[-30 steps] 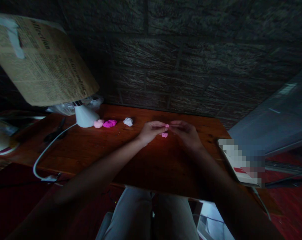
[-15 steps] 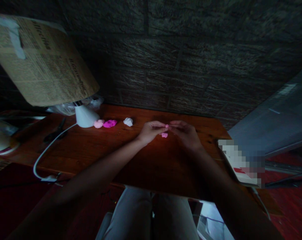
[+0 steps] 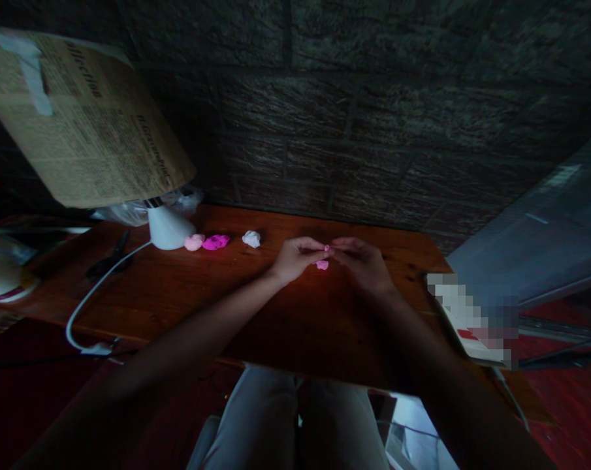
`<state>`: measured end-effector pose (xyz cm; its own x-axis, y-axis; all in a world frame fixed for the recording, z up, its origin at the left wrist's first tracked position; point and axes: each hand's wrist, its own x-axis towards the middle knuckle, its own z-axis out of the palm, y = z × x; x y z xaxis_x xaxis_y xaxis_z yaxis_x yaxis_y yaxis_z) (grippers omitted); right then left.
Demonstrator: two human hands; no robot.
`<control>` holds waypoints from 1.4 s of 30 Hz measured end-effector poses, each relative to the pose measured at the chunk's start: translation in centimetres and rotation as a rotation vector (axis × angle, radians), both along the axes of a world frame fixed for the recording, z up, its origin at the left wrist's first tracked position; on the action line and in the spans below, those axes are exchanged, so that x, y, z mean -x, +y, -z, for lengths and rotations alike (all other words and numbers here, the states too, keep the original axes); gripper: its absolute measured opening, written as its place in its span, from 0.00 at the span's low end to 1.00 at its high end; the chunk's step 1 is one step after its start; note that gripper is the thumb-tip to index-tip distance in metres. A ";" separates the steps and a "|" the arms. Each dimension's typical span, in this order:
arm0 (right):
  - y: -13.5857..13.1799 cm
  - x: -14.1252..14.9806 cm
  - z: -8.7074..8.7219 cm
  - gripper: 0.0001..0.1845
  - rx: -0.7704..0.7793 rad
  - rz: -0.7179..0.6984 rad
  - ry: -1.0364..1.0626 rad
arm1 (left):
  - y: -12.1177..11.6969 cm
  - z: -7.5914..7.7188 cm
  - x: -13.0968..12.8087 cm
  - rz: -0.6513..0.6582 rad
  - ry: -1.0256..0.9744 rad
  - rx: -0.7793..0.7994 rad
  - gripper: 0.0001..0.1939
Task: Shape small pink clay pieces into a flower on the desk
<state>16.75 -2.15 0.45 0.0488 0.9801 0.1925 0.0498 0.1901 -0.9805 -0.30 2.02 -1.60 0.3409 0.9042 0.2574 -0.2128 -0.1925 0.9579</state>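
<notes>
My left hand [image 3: 295, 257] and my right hand [image 3: 364, 261] meet fingertip to fingertip over the wooden table [image 3: 256, 307]. Both pinch a tiny pink clay bit [image 3: 327, 248] between them. Just under the fingers a small pink clay piece [image 3: 321, 264] lies on the table. Further left lie a white clay lump [image 3: 251, 238], a magenta clay lump [image 3: 215, 242] and a pale pink clay lump [image 3: 194, 242].
A white lamp base [image 3: 166, 228] with a newspaper shade [image 3: 84, 124] stands at the back left, its cord [image 3: 87, 307] trailing to the front edge. Scissors [image 3: 110, 260] lie left of it. A book [image 3: 471, 320] sits at the right edge. A brick wall [image 3: 373, 130] stands behind.
</notes>
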 end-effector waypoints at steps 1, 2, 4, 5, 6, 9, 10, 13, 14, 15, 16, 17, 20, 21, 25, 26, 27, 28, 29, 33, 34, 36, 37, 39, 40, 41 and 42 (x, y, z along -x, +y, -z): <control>0.0 0.0 0.0 0.20 -0.003 0.000 -0.002 | -0.1 -0.1 0.0 0.002 0.001 0.001 0.14; 0.0 0.0 0.0 0.20 -0.006 0.001 -0.004 | -0.1 -0.2 0.0 0.006 -0.001 0.003 0.14; 0.0 0.1 0.0 0.19 -0.010 0.013 -0.003 | -0.3 -0.5 0.1 0.020 -0.009 0.018 0.15; -0.1 0.1 -0.1 0.19 -0.008 0.023 0.000 | -0.4 -0.6 0.1 0.032 -0.011 0.031 0.15; -0.1 0.1 -0.1 0.19 -0.005 0.035 0.003 | -0.5 -0.8 0.1 0.047 -0.012 0.049 0.16; -0.1 0.0 -0.2 0.20 0.002 0.059 0.010 | -0.8 -1.2 0.2 0.087 -0.005 0.102 0.16; 0.0 0.0 -0.3 0.20 0.003 0.058 0.011 | -0.8 -1.3 0.2 0.096 -0.002 0.112 0.16; -0.1 0.0 -0.4 0.19 0.009 0.050 0.021 | -0.9 -1.3 0.2 0.101 -0.003 0.114 0.17; -0.1 0.0 -0.4 0.19 0.014 0.049 0.024 | -0.8 -1.3 0.2 0.098 -0.007 0.109 0.16; -0.2 0.0 -0.5 0.18 0.020 0.052 0.027 | -0.8 -1.3 0.2 0.094 -0.009 0.105 0.16; -0.2 0.1 -0.5 0.18 0.026 0.056 0.028 | -0.8 -1.2 0.2 0.088 -0.014 0.101 0.17; -0.3 0.1 -0.6 0.17 0.030 0.061 0.029 | -0.7 -1.1 0.2 0.082 -0.017 0.100 0.17; -0.3 0.2 -0.6 0.17 0.029 0.065 0.040 | -0.7 -1.0 0.1 0.072 -0.026 0.105 0.17; -0.3 0.2 -0.6 0.17 0.024 0.063 0.043 | -0.7 -1.0 0.1 0.070 -0.029 0.109 0.18; -0.1 0.1 -0.4 0.18 0.017 0.060 0.039 | -0.8 -1.1 0.0 0.060 -0.034 0.122 0.18; -0.1 0.1 -0.3 0.19 0.018 0.063 0.036 | -0.8 -1.1 0.0 0.059 -0.031 0.123 0.17; 0.0 0.1 -0.2 0.19 0.019 0.065 0.031 | -0.9 -1.2 0.0 0.059 -0.027 0.122 0.17; 0.0 0.1 -0.1 0.18 0.016 0.065 0.025 | -0.9 -1.2 0.0 0.061 -0.023 0.122 0.17; 0.0 0.1 0.0 0.18 0.013 0.063 0.020 | -0.9 -1.1 0.0 0.062 -0.019 0.123 0.16; 0.1 0.3 0.2 0.19 -0.004 0.067 0.021 | -0.9 -1.0 0.0 0.066 -0.020 0.137 0.17; 0.1 0.3 0.3 0.20 -0.010 0.077 0.022 | -0.9 -1.0 0.0 0.069 -0.022 0.144 0.17; 0.0 0.5 0.3 0.20 -0.029 0.097 0.009 | -0.9 -1.0 0.0 0.081 -0.028 0.159 0.18; 0.0 0.5 0.4 0.20 -0.042 0.104 -0.001 | -0.9 -0.9 0.0 0.088 -0.032 0.165 0.18; 0.0 0.7 0.4 0.19 -0.070 0.116 -0.021 | -0.9 -0.9 0.0 0.099 -0.039 0.169 0.19; 0.0 0.7 0.5 0.19 -0.084 0.121 -0.029 | -0.9 -0.9 0.0 0.100 -0.041 0.167 0.18; 0.0 0.8 0.5 0.18 -0.095 0.125 -0.034 | -0.9 -0.9 -0.1 0.100 -0.043 0.163 0.18; 0.0 0.8 0.6 0.18 -0.104 0.126 -0.037 | -0.9 -0.9 -0.1 0.098 -0.046 0.159 0.18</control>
<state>15.90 -2.17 -0.15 0.1615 0.9411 0.2969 0.1153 0.2808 -0.9528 -0.24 1.09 -0.70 0.4208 0.8977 0.1310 -0.2676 -0.0152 0.9634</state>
